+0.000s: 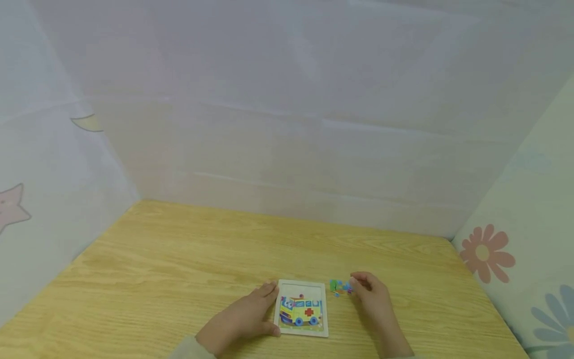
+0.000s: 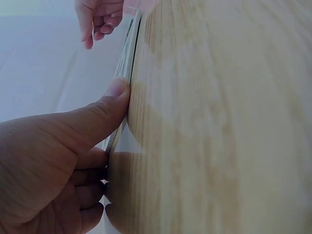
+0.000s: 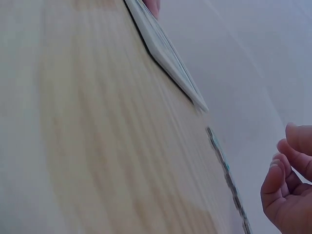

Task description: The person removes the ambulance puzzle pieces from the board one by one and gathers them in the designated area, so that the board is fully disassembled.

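A square puzzle board with a pale frame lies on the table, showing a yellow ambulance with a red cross. My left hand rests along its left edge, fingers toward the upper corner and thumb near the lower one. In the left wrist view the thumb presses against the board's edge. Small colourful puzzle pieces lie flat to the right of the board. Just beside them hovers my right hand, raised off the table. Its fingers are loosely bent, with no piece visible between them.
The wooden table reaches back to a pale cloth wall. Printed cloth stands at both sides, with a red flower at the right and a star at the left.
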`<action>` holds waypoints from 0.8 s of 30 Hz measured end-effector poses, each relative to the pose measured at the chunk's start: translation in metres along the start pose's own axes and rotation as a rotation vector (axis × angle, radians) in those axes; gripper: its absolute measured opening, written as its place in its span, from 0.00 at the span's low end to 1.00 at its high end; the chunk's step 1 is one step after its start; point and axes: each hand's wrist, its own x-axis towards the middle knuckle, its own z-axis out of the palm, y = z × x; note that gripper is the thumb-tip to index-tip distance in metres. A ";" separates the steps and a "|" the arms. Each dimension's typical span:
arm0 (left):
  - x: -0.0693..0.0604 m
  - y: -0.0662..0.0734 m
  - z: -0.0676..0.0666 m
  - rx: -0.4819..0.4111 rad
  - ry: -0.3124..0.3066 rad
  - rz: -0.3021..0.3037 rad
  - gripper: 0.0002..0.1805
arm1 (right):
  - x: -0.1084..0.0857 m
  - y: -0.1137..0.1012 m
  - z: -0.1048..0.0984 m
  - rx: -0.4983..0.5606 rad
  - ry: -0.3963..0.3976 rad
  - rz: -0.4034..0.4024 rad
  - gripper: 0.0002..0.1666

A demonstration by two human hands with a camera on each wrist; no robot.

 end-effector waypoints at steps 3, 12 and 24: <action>0.000 0.000 0.000 0.001 0.002 0.006 0.49 | -0.002 -0.005 0.008 0.023 -0.005 -0.003 0.19; 0.001 -0.002 0.002 0.006 0.011 0.013 0.49 | -0.004 -0.016 0.028 0.102 -0.022 0.010 0.17; 0.003 -0.004 0.003 -0.006 0.009 0.008 0.49 | -0.008 -0.020 0.047 0.173 -0.072 -0.018 0.16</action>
